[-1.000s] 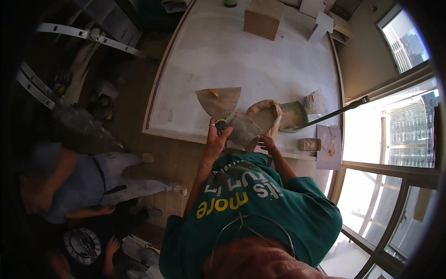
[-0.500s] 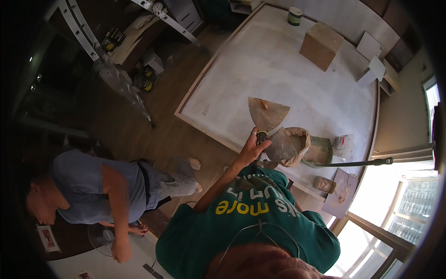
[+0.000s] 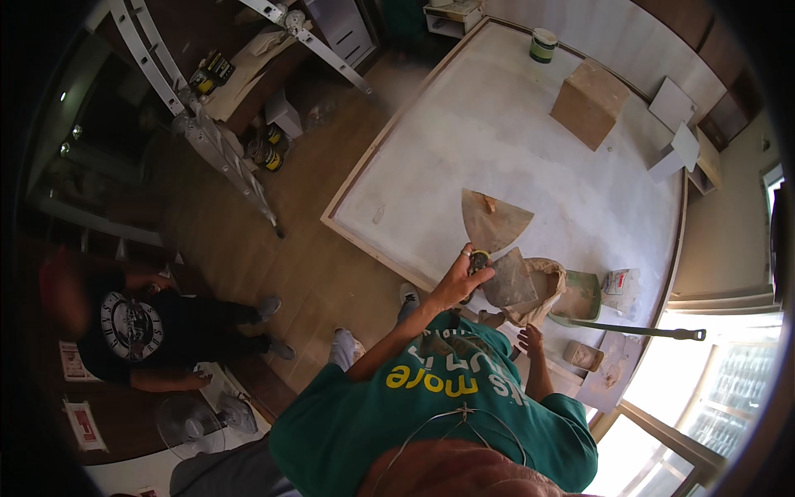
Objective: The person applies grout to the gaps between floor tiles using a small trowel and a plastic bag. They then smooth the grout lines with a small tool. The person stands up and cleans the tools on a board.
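In my left hand (image 3: 457,280) is a wide putty knife (image 3: 494,222), its fan-shaped blade pointing away from me and smeared with a brown lump. A second, squarer scraper blade (image 3: 509,282) lies close beside that hand; its handle is mostly hidden, so I cannot tell whether the same hand holds it too. My right hand (image 3: 531,339) has its fingers apart and holds nothing. It is just below an open paper bag (image 3: 542,290) with its rim rolled down. Beside the bag stands a green container (image 3: 580,296).
A large white platform (image 3: 431,149) with wooden edging bears a cardboard box (image 3: 590,103), a tub (image 3: 542,45), a small tray (image 3: 583,356) and a green strap (image 3: 646,329). A metal ladder (image 3: 224,161) stands left. Left lower, a person in black (image 3: 132,331) stands near a fan (image 3: 190,427).
My right hand has come into sight beside the bag. The bent person in the blue-grey shirt is gone from the left; a person in black shows there, with grey cloth at the lower edge.
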### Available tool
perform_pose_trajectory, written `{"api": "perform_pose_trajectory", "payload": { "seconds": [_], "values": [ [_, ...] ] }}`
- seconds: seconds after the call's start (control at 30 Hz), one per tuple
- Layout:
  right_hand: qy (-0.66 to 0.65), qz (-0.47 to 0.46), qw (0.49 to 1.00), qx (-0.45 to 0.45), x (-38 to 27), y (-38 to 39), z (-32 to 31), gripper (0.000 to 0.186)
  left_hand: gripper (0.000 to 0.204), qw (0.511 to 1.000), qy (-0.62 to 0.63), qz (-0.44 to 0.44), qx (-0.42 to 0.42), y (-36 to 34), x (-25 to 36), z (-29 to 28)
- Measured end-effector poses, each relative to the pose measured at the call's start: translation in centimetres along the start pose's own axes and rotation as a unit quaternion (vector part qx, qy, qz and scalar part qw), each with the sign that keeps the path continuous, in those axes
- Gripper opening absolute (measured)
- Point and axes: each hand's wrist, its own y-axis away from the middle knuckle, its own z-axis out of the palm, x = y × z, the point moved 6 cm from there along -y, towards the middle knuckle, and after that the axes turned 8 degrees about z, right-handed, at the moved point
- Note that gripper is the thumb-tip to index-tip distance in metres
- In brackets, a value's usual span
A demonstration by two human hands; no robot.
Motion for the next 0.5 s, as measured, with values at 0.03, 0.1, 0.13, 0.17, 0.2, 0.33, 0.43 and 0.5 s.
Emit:
{"api": "perform_pose_trajectory", "payload": {
  "seconds": [0.03, 0.1, 0.13, 0.17, 0.2, 0.33, 0.43, 0.5],
  "values": [
    [-0.002, 0.010, 1.000, 0.012, 0.5, 0.1, 0.8, 0.053, 0.046, 1.000, -0.007, 0.005, -0.007, -0.4, 0.1, -1.5],
    [0.057, 0.051, 0.997, -0.009, 0.6, 1.7, 4.6, 0.044, 0.046, 1.000, -0.017, 0.012, -0.010, -0.9, 1.2, -4.5],
    [0.106, 0.072, 0.990, -0.055, -0.2, 2.7, 7.0, 0.042, 0.046, 1.000, -0.014, -0.006, -0.011, -1.3, 1.6, -6.2],
    [0.155, 0.097, 0.978, -0.102, -1.0, 4.5, 9.7, 0.040, 0.047, 1.000, -0.011, -0.027, -0.010, -1.6, 2.3, -8.2],
    [0.177, 0.057, 0.971, -0.149, -3.0, 6.2, 12.4, 0.033, 0.048, 0.999, -0.007, -0.049, -0.009, -1.8, 2.8, -10.2],
    [0.257, -0.021, 0.937, -0.235, -15.0, 9.4, 18.6, 0.027, 0.055, 0.997, -0.008, -0.072, -0.028, -4.4, 3.5, -17.4],
    [0.173, -0.161, 0.956, -0.174, -26.8, 11.2, 17.8, 0.028, 0.058, 0.994, -0.041, -0.074, -0.063, -6.5, 5.1, -21.8],
    [-0.004, -0.200, 0.968, -0.151, -33.6, 13.2, 17.1, 0.025, 0.060, 0.994, -0.051, -0.060, -0.071, -7.6, 6.0, -24.3]
  ]
}}
